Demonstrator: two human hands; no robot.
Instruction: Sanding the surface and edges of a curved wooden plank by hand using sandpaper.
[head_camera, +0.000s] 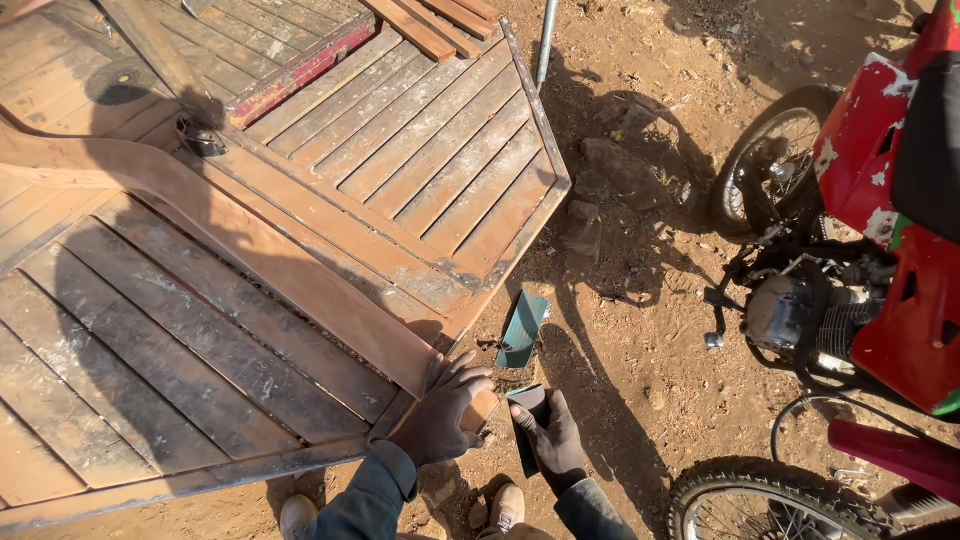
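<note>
left hand (447, 412): spread flat, fingers open, pressed on the near right corner of the wooden frame (300, 250), right where the curved rail (250, 240) meets the bottom edge; grips nothing, just bears down on the wood.
right hand (553, 440): closed round a dark folded sheet (528, 402), prob. sandpaper but can't be sure, view too small; sits just beside the left hand, off the frame's corner, over the ground.
sleeves: dark blue-grey, both come up from the bottom edge of view.
wooden frame: big slatted piece, reddish-brown, dusty w/ pale streaks; lies flat, fills the left and centre; its far right end tapers to an angled corner.
curved rail: broad smooth band, runs from the frame's left edge down to the near right corner, under the left hand.
loose green sheet (522, 328): teal, bent, lies on the ground (640, 380) just past the frame's right edge, near the hands but apart from them.
shoes (505, 508): pale, dusty, on the ground below the hands; a second one at the frame's near edge.
motorbike (860, 260): red bodywork, chipped paint, engine and front wheel showing; stands at right, well apart from the frame.
second wheel (770, 505): knobbly tyre, bottom right corner.
metal pole (546, 40): thin, grey, stands at the frame's far right edge.
ground: bare reddish dirt, stones, long shadows.
</note>
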